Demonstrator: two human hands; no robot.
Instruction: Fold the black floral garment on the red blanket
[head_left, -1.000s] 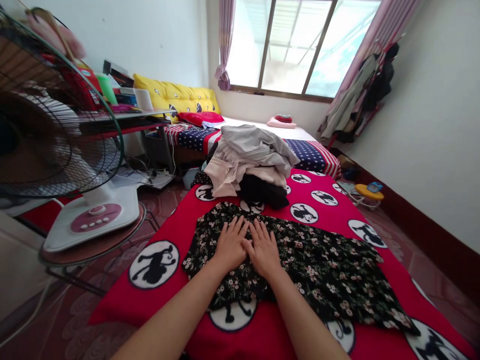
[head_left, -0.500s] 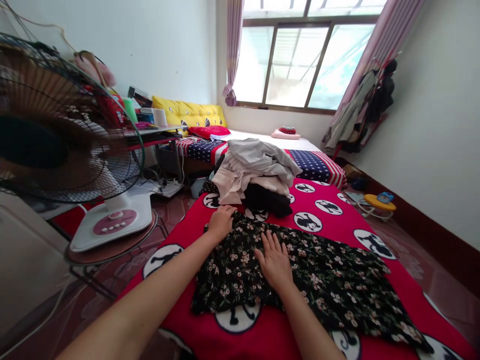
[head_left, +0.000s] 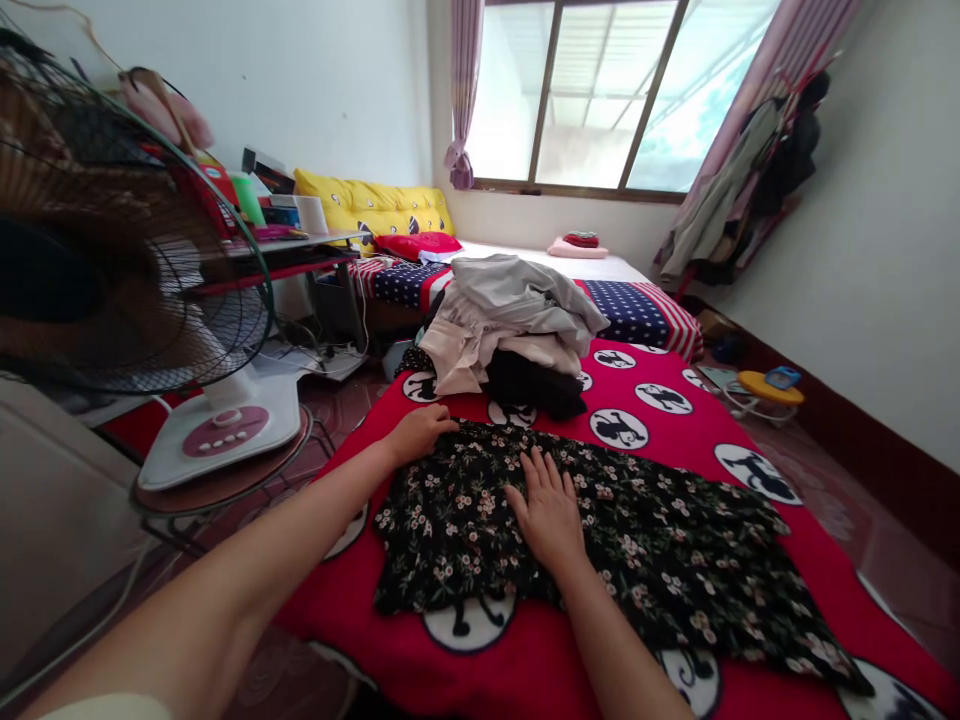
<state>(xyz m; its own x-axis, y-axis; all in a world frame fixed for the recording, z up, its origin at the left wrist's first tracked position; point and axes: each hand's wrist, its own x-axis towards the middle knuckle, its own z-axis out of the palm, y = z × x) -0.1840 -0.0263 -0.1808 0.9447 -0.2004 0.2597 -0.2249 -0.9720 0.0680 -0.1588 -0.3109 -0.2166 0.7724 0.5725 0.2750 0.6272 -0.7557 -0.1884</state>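
Note:
A black garment with a small floral print (head_left: 660, 560) lies stretched out on a red blanket (head_left: 480, 690) with white cartoon medallions. I cannot tell whether it is a dress or a skirt. At its upper left corner, my left hand (head_left: 421, 434) is closed, fingers pinching the edge of the cloth. My right hand (head_left: 551, 512) rests flat on the middle of the garment, fingers stretched out. Just beyond the garment sits a heap of clothes, with a grey piece (head_left: 517, 285) on top, a pale pink one (head_left: 457, 350) and a black one (head_left: 532, 385) underneath.
On the left a fan (head_left: 225, 420) stands on a round stool (head_left: 225, 495), close to my left arm. Behind it is a cluttered desk (head_left: 300, 243). A bed with a star-and-stripe cover (head_left: 630, 310) is at the back. A small yellow stool (head_left: 769, 388) stands on the right.
My left hand has moved left along the garment's upper edge, to its corner, and the cloth there is drawn slightly left. The right hand stays flat on the cloth. The view has shifted slightly.

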